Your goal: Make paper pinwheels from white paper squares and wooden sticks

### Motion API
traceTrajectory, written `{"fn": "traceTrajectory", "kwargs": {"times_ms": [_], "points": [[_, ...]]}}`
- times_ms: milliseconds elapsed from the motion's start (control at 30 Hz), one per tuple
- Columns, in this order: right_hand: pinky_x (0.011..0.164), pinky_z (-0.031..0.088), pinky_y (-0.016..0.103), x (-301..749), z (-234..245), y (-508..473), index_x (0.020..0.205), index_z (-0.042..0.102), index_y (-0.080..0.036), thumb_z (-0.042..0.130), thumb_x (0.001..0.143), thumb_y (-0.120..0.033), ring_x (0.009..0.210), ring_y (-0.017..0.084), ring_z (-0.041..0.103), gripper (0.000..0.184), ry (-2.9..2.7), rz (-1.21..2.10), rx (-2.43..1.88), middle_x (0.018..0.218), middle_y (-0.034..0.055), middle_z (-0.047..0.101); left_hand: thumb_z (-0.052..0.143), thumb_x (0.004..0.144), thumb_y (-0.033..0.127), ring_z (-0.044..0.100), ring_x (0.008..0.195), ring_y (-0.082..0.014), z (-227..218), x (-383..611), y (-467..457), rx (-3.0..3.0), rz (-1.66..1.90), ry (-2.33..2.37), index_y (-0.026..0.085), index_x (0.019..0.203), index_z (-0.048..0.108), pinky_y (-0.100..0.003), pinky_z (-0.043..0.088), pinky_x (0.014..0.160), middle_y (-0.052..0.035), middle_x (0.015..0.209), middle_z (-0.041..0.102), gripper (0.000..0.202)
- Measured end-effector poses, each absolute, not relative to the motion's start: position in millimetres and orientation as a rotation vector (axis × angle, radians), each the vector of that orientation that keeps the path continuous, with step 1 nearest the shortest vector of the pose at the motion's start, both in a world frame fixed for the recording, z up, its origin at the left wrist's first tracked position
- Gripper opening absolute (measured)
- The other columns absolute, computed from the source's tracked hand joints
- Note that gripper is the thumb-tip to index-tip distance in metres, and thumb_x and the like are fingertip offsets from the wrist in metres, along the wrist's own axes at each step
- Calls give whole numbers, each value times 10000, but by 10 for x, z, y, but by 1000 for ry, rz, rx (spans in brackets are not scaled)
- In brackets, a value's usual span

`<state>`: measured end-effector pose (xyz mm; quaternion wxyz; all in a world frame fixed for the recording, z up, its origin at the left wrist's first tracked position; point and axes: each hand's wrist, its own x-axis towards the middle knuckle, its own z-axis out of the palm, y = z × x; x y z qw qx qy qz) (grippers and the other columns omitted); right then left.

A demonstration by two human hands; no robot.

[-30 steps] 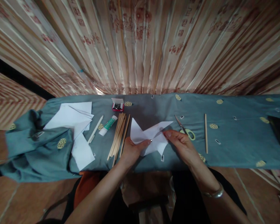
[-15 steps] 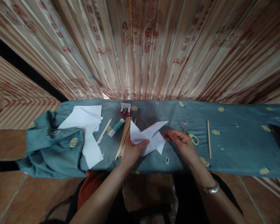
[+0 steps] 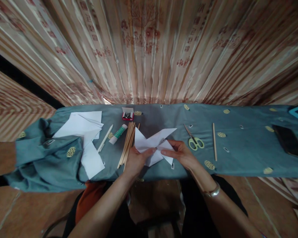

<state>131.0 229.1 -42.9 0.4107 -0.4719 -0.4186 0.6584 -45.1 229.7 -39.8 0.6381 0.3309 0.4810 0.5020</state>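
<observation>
A white paper pinwheel (image 3: 152, 143) is held between both hands above the cloth. My left hand (image 3: 137, 159) grips its left side, with the thumb pressed near the centre, where a small dark pin head shows. On the right side, my right hand (image 3: 180, 153) pinches a blade between thumb and fingers. The pinwheel's underside and the fingers beneath it are hidden. A bundle of wooden sticks (image 3: 126, 145) lies just left of my left hand. Scissors with yellow-green handles (image 3: 194, 140) rest beyond my right hand.
On the blue-green tablecloth (image 3: 243, 158) lie white paper sheets (image 3: 81, 125), a white pen (image 3: 105, 138), a glue stick (image 3: 118, 134), a red box of pins (image 3: 127, 114), a single stick (image 3: 214, 141) and a black phone (image 3: 289, 141). A curtain (image 3: 149, 66) hangs behind.
My right hand has moved left from beside the pinwheel and taken hold of its right side. The scissors are now uncovered. The whole view has shifted slightly to the right.
</observation>
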Motion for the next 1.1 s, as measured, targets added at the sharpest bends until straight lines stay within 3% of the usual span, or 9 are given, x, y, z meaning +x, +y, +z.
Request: {"fn": "traceTrajectory", "kwargs": {"times_ms": [267, 600, 767, 933, 1100], "points": [[637, 539, 282, 1364, -437, 2209, 786, 763, -170, 881, 543, -357, 627, 144, 648, 329, -964, 1658, -1217, 736, 5, 752, 878, 505, 291, 736, 793, -257, -392, -291, 2266, 818, 1059, 1125, 143, 815, 769, -352, 574, 777, -89, 852, 788, 361], [775, 551, 334, 1491, -452, 2167, 853, 750, -166, 854, 577, -354, 723, 170, 672, 349, -941, 1575, -1183, 808, 0, 744, 869, 481, 258, 727, 758, -240, -489, -131, 2320, 887, 1050, 1171, 147, 784, 773, -341, 583, 770, -58, 811, 789, 336], [711, 543, 313, 1520, -533, 2175, 789, 718, -175, 855, 574, -363, 664, 150, 633, 316, -923, 1533, -1199, 748, 7, 721, 884, 480, 277, 729, 770, -245, -522, -103, 2333, 914, 1033, 1190, 158, 798, 768, -330, 580, 752, -61, 824, 790, 359], [687, 527, 279, 1516, -592, 2244, 797, 724, -183, 872, 536, -408, 655, 129, 622, 375, -922, 1550, -1171, 722, -20, 709, 899, 472, 300, 734, 802, -265, -466, -89, 2364, 937, 1044, 1199, 159, 795, 762, -370, 582, 819, -72, 817, 788, 378], [738, 535, 321, 1465, -577, 2358, 825, 740, -171, 876, 538, -420, 689, 151, 645, 403, -909, 1558, -1122, 757, -3, 729, 901, 475, 266, 736, 847, -280, -457, -101, 2443, 934, 1105, 1186, 155, 843, 761, -413, 577, 878, -70, 792, 781, 409]]}}
